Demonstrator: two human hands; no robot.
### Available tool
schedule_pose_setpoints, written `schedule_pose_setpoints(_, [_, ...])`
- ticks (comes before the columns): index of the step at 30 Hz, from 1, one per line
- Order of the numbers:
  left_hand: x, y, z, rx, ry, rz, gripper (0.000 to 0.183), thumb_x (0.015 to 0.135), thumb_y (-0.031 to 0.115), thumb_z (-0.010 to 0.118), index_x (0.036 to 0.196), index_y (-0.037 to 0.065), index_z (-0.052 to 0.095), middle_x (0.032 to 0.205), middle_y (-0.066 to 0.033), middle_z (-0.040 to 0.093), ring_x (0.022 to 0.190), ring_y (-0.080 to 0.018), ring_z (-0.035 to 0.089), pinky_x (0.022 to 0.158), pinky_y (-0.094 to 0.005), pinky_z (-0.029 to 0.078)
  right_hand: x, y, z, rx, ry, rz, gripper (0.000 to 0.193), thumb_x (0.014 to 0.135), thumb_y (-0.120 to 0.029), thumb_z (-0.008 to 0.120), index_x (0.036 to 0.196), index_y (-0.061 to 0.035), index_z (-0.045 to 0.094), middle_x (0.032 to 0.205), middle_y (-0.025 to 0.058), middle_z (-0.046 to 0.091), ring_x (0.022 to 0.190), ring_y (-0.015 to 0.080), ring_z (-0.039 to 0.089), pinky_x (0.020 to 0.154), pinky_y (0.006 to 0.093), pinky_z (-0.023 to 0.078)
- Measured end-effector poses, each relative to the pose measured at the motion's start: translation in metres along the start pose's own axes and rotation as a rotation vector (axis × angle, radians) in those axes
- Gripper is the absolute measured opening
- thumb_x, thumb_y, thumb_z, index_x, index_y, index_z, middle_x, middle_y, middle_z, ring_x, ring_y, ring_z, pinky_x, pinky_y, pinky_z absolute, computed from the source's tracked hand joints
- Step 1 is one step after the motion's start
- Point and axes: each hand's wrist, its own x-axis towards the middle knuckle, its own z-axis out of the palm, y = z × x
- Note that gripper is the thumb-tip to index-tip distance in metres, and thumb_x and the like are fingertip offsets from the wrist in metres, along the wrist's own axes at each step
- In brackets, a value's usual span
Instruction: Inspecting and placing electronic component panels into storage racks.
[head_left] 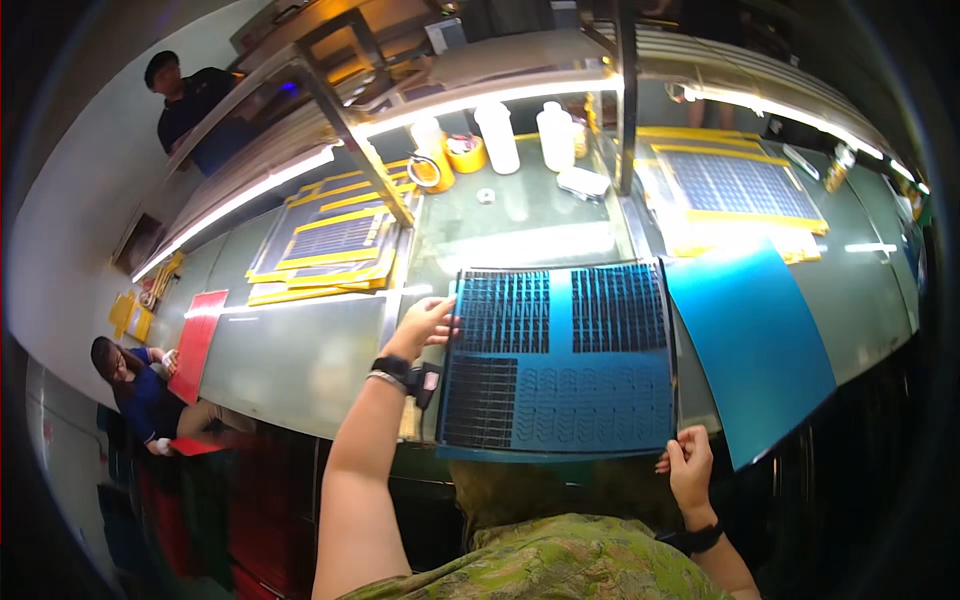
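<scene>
In front of me lies a blue sheet (560, 310) covered with blocks of fine black pattern, some dense and some in thin outline. A dark border runs along its sides; whether the pattern is on a separate clear film, I cannot tell. At its upper left edge, my left hand (426, 326) has the thumb and fingers closed on the rim. My right hand (690, 465) is curled at the lower right corner, fingertips pinched against the edge. Just right of it, a plain blue sheet (755, 345) lies slanted across the table, partly over the front edge.
Yellow-edged patterned panels are stacked at left (330, 240) and right (740, 185). White bottles (497, 138) and yellow tape rolls (430, 172) stand at the back of the table (300, 350). Shelf posts (627, 120) rise there. At far left, a person (150, 390) handles red sheets (200, 340).
</scene>
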Motion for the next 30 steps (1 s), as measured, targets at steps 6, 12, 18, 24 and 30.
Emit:
schedule_pose_setpoints(6, [0.058, 0.003, 0.011, 0.228, 0.245, 0.235, 0.056, 0.075, 0.027, 0.076, 0.118, 0.005, 0.048, 0.078, -0.0079, 0.062, 0.066, -0.016, 0.061, 0.057, -0.0295, 0.049, 0.004, 0.0, -0.001, -0.006, -0.025, 0.018, 0.011, 0.087, 0.004, 0.05, 0.092, -0.0011, 0.043, 0.064, 0.0074, 0.054, 0.054, 0.0123, 0.058, 0.047, 0.0243, 0.051])
schedule_pose_setpoints(12, [0.046, 0.001, 0.026, 0.73, 0.5, 0.293, 0.052, 0.074, 0.023, 0.074, 0.121, 0.016, 0.053, 0.088, -0.0135, 0.066, 0.088, -0.0306, 0.064, 0.077, -0.0413, 0.049, 0.008, 0.0, -0.004, -0.005, -0.01, 0.056, 0.011, 0.086, 0.004, 0.05, 0.092, -0.0006, 0.043, 0.064, 0.0074, 0.055, 0.052, 0.0123, 0.057, 0.046, 0.0241, 0.05])
schedule_pose_setpoints(18, [0.042, -0.002, 0.028, 1.122, 0.428, 0.33, 0.042, 0.087, 0.025, 0.056, 0.129, 0.024, 0.05, 0.103, -0.0155, 0.065, 0.096, -0.033, 0.062, 0.082, -0.0431, 0.049, 0.008, -0.002, -0.003, -0.022, -0.012, 0.056, 0.011, 0.086, 0.005, 0.05, 0.093, -0.0008, 0.043, 0.062, 0.007, 0.055, 0.051, 0.0121, 0.057, 0.046, 0.0232, 0.049])
schedule_pose_setpoints(24, [0.041, 0.006, 0.036, 1.35, 0.371, 0.379, 0.04, 0.088, 0.018, 0.05, 0.128, 0.014, 0.05, 0.095, -0.0164, 0.064, 0.092, -0.0335, 0.063, 0.076, -0.0441, 0.052, 0.004, -0.006, -0.01, -0.033, 0.012, 0.048, 0.014, 0.085, 0.002, 0.054, 0.094, -0.0018, 0.045, 0.058, 0.0074, 0.053, 0.046, 0.0161, 0.056, 0.046, 0.0272, 0.049])
schedule_pose_setpoints(30, [0.024, 0.017, 0.035, 1.528, 0.341, 0.417, 0.06, 0.085, 0.051, 0.053, 0.129, 0.009, 0.049, 0.116, -0.0101, 0.05, 0.117, -0.0247, 0.043, 0.093, -0.045, 0.04, 0.058, -0.078, -0.014, -1.25, -0.328, -0.697, 0.074, 0.059, -0.032, 0.08, 0.123, -0.0065, 0.052, 0.128, 0.0145, 0.044, 0.126, 0.0367, 0.034, 0.092, 0.0488, 0.037])
